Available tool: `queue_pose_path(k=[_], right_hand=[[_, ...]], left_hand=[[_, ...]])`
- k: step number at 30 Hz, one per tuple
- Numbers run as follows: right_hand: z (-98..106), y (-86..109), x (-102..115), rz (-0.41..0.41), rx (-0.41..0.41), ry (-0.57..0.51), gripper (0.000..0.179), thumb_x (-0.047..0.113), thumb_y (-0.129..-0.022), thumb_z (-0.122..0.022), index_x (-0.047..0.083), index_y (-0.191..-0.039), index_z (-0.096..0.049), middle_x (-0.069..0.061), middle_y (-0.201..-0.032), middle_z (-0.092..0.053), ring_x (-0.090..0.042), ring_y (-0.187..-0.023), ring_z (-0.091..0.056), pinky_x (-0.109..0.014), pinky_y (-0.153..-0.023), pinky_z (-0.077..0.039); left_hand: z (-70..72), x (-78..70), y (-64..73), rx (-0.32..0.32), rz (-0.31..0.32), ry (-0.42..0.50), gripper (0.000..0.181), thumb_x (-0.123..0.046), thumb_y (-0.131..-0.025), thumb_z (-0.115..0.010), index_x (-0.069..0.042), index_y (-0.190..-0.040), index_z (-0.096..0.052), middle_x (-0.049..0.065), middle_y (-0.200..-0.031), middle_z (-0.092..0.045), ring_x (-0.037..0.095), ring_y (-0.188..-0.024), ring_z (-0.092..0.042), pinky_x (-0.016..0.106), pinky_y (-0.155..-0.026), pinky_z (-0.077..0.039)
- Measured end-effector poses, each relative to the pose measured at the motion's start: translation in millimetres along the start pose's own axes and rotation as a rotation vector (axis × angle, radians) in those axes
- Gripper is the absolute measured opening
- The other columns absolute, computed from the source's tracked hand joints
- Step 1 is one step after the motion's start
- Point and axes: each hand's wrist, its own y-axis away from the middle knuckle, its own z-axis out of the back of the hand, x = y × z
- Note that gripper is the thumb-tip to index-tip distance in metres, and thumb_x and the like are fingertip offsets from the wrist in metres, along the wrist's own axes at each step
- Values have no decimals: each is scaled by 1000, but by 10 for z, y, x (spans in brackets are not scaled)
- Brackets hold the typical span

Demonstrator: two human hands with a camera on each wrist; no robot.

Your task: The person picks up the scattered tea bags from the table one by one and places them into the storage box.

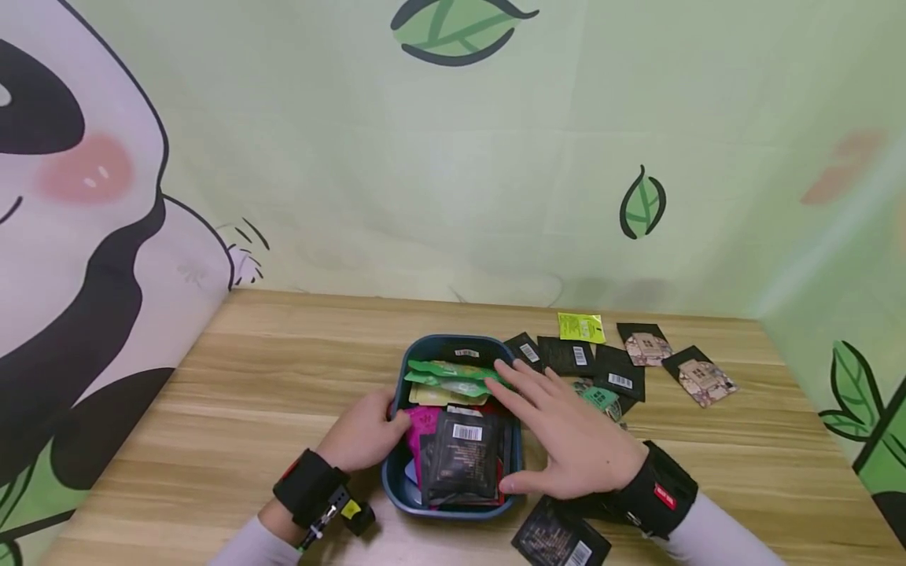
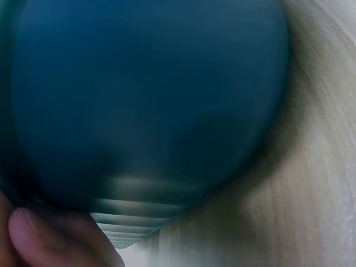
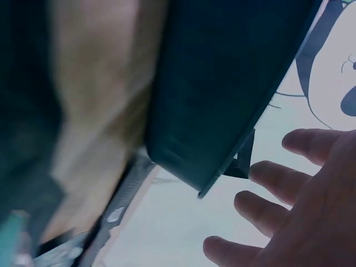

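A dark blue plastic basket (image 1: pixel 520 440) stands on the table, filled with packets. My left hand (image 1: pixel 364 431) grips its left rim, the thumb over the edge. In the left wrist view, the basket's outer wall (image 2: pixel 156 100) fills most of the picture, with the fingers (image 2: pixel 61 236) against it. Above the right rim, my right hand (image 1: pixel 566 436) is spread with nothing in it. Inside the basket, black sachets (image 1: pixel 463 456) lie over a pink packet (image 1: pixel 423 424). Behind them stand green packets (image 1: pixel 453 385). In the right wrist view, the fingers (image 3: pixel 272 214) are spread beside the basket.
Right of the basket lie several black sachets (image 1: pixel 566 358), a yellow-green packet (image 1: pixel 582 327) and two sachets with a house picture (image 1: pixel 701 376). Another black sachet (image 1: pixel 559 538) lies near the front edge. A printed cloth backdrop (image 1: pixel 425 196) rises behind the wooden table (image 1: pixel 269 369).
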Motion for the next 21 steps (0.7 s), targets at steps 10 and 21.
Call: queue_pose_path(k=[10,21], right_hand=[[-74,523,117,-47,101,-52,108,74,-77,-59,23,-162,-15,-3,-168,-11,-28,-152,-15,-59,-113,-21],[-162,856,252,-55,171,-55,108,79,-77,-53,25,-162,-16,2,-168,-12,-21,-152,-15,-28,-119,0]], left_hand=[[-16,18,-10,-8,1,-11,23,-24,-92,-54,-12,-107,-68,2,-78,-58,15,-69,-55,32,-61,-45],[-14,24,-18,-8,4,-18,25,-25,-92,-54,-13,-109,-68,2,-84,-60,15,-73,-56,31,-65,-46]])
